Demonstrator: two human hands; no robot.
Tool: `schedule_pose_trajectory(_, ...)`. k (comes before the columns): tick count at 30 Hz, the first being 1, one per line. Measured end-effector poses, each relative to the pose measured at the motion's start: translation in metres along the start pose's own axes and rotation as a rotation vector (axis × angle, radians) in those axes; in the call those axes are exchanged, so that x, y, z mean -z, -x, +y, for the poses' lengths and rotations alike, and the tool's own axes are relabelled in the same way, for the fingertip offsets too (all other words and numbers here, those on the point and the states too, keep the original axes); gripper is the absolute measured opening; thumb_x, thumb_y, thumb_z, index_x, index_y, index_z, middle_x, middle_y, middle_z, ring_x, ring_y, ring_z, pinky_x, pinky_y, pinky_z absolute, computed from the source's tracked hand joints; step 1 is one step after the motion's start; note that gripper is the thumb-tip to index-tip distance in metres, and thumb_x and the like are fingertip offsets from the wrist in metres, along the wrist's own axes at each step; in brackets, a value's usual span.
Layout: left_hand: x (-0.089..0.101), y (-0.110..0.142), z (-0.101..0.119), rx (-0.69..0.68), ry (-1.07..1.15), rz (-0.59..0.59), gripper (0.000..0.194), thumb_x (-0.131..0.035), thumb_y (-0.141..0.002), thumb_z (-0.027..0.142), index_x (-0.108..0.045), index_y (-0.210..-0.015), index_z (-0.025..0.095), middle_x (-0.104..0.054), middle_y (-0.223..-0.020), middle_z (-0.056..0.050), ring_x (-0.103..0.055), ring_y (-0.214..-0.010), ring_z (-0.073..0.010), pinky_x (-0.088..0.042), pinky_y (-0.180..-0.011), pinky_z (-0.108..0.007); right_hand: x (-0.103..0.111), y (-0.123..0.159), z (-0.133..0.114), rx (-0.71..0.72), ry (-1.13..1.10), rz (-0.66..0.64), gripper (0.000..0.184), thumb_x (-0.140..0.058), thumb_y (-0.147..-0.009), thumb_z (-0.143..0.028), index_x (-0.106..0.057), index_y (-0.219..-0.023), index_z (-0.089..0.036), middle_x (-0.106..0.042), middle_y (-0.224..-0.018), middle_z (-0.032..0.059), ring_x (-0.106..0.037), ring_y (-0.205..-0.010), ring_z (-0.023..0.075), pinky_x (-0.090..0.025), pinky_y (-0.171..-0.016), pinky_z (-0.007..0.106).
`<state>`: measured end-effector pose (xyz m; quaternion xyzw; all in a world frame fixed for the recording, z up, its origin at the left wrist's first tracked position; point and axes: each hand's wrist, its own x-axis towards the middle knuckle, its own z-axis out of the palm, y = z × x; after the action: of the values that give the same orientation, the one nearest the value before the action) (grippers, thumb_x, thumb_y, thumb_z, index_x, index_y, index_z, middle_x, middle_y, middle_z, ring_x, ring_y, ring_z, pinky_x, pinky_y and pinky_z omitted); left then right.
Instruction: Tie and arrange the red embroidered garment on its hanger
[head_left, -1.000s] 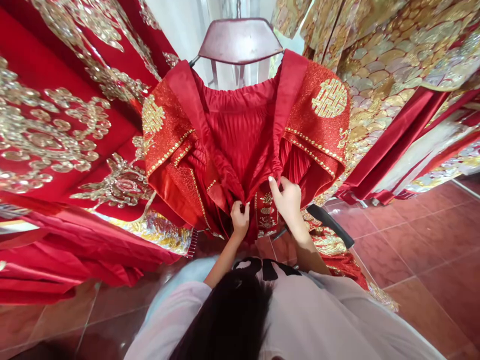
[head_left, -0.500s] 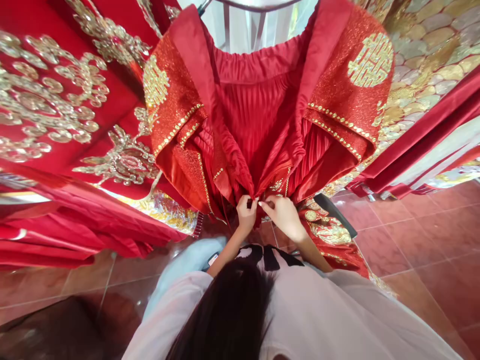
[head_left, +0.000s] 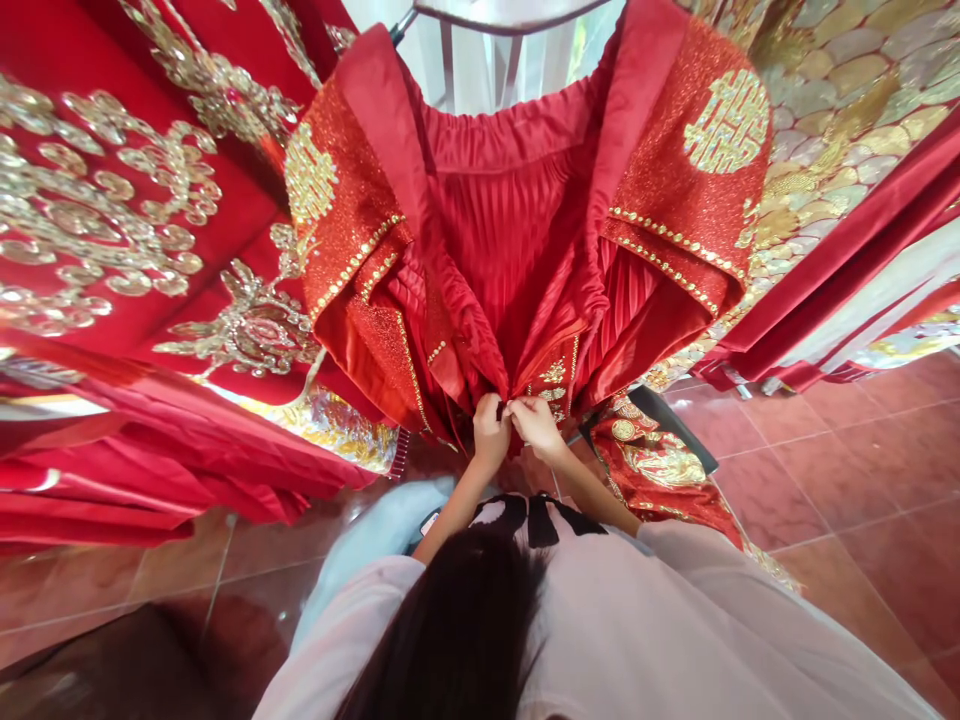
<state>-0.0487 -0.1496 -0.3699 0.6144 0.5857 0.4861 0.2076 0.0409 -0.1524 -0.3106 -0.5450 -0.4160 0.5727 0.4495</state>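
A red pleated skirt with a gathered waistband hangs in front of me, its front edges meeting in a V at my hands. My left hand is closed in a pinch on the waistband where the V narrows. Right beside it, touching fingertips, my right hand pinches at the same spot. Whatever small fastening may sit between the fingers is hidden. Around the skirt hangs a glittering red jacket with gold round emblems and beaded trim.
Red cloth with crystal ornaments hangs at the left, and a gold scale-patterned garment at the right. Above is a dark curved bar. An embroidered red panel lies low on the right, over the red tiled floor.
My right hand has moved left and its fingers have closed in against my left hand at the waistband. The view has shifted slightly.
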Motion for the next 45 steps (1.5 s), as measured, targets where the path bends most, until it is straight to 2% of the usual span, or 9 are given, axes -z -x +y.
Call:
schedule_pose_trajectory(4,-0.002,-0.004,0.001,-0.039,-0.042,-0.011,0.019,-0.043,-0.085,0.021,-0.041,-0.066,0.019,-0.049,-0.067,-0.002,-0.050,-0.067,-0.0154,-0.041,-0.065,-0.025,-0.010,-0.004,-0.026,-0.039,-0.161,0.006,0.023,-0.050,-0.060,-0.040,-0.041,-0.051,-0.020,-0.021,-0.038,-0.0110,-0.015,-0.035,0.0032,-0.012,-0.038,0.020)
schedule_pose_trajectory(10,0.000,-0.016,0.007,-0.109,-0.118,-0.032,0.019,-0.044,-0.086,0.023,-0.047,-0.068,0.019,-0.054,-0.071,-0.005,-0.054,-0.071,-0.0184,-0.043,-0.070,-0.029,-0.012,-0.018,-0.085,0.223,-0.253,0.047,0.027,-0.057,-0.065,-0.040,-0.048,-0.055,-0.017,-0.027,-0.042,-0.0096,-0.019,-0.040,0.0023,-0.014,-0.042,0.020)
schedule_pose_trajectory(16,0.013,-0.050,0.039,-0.121,-0.341,0.137,0.021,-0.055,-0.081,0.030,-0.059,-0.093,0.013,-0.061,-0.091,-0.016,-0.057,-0.092,-0.0297,-0.041,-0.086,-0.041,-0.013,-0.011,-0.081,0.263,-0.198,-0.003,0.031,-0.057,-0.071,-0.044,-0.054,-0.059,-0.016,-0.031,-0.042,-0.0088,-0.023,-0.040,0.0029,-0.016,-0.042,0.020)
schedule_pose_trajectory(20,0.014,-0.077,0.056,-0.135,-0.455,0.009,0.015,-0.049,-0.085,0.019,-0.061,-0.078,0.016,-0.064,-0.080,-0.013,-0.061,-0.084,-0.0276,-0.043,-0.079,-0.036,-0.016,-0.016,-0.077,0.279,-0.211,-0.002,0.032,-0.058,-0.072,-0.043,-0.053,-0.056,-0.016,-0.035,-0.038,-0.0081,-0.027,-0.035,0.0032,-0.018,-0.040,0.020)
schedule_pose_trajectory(26,0.004,-0.081,0.056,-0.049,-0.480,-0.087,0.013,-0.051,-0.084,0.015,-0.064,-0.080,0.015,-0.065,-0.068,-0.010,-0.061,-0.059,-0.0225,-0.037,-0.055,-0.028,-0.020,-0.025,-0.102,0.047,-0.409,0.052,0.023,-0.059,-0.072,-0.028,-0.052,-0.054,-0.015,-0.034,-0.037,-0.0086,-0.026,-0.033,0.0025,-0.013,-0.037,0.019)
schedule_pose_trajectory(30,0.000,-0.076,0.062,-0.007,-0.494,-0.096,0.018,-0.048,-0.087,0.016,-0.066,-0.084,0.013,-0.067,-0.072,-0.012,-0.064,-0.065,-0.0241,-0.039,-0.056,-0.028,-0.024,-0.019,-0.135,0.212,-0.404,0.058,0.022,-0.055,-0.078,-0.025,-0.055,-0.059,-0.014,-0.031,-0.040,-0.0095,-0.023,-0.034,0.0014,-0.015,-0.038,0.018)
schedule_pose_trajectory(38,0.010,-0.064,0.062,0.034,-0.513,-0.145,0.019,-0.053,-0.086,0.019,-0.068,-0.092,0.011,-0.069,-0.080,-0.015,-0.067,-0.073,-0.0275,-0.045,-0.061,-0.030,-0.021,-0.021,-0.108,0.603,0.245,0.265,0.031,-0.047,-0.088,-0.037,-0.059,-0.068,-0.015,-0.051,-0.055,-0.0014,-0.044,-0.050,0.0082,-0.033,-0.056,0.022)
schedule_pose_trajectory(42,0.012,-0.057,0.064,0.008,-0.493,-0.179,0.020,-0.057,-0.084,0.020,-0.068,-0.098,0.011,-0.069,-0.083,-0.013,-0.067,-0.078,-0.0256,-0.047,-0.067,-0.029,-0.022,-0.016,-0.108,0.564,0.730,0.475,0.031,-0.053,-0.087,-0.043,-0.062,-0.082,-0.014,-0.060,-0.063,0.0022,-0.052,-0.059,0.0128,-0.033,-0.062,0.024)
schedule_pose_trajectory(45,0.017,-0.055,0.067,0.009,-0.477,-0.177,0.020,-0.054,-0.086,0.020,-0.068,-0.097,0.012,-0.069,-0.083,-0.012,-0.067,-0.077,-0.0227,-0.047,-0.067,-0.027,-0.016,-0.011,-0.117,0.537,0.984,0.396,0.030,-0.046,-0.093,-0.039,-0.061,-0.082,-0.015,-0.065,-0.072,0.0049,-0.057,-0.064,0.0148,-0.029,-0.060,0.024)
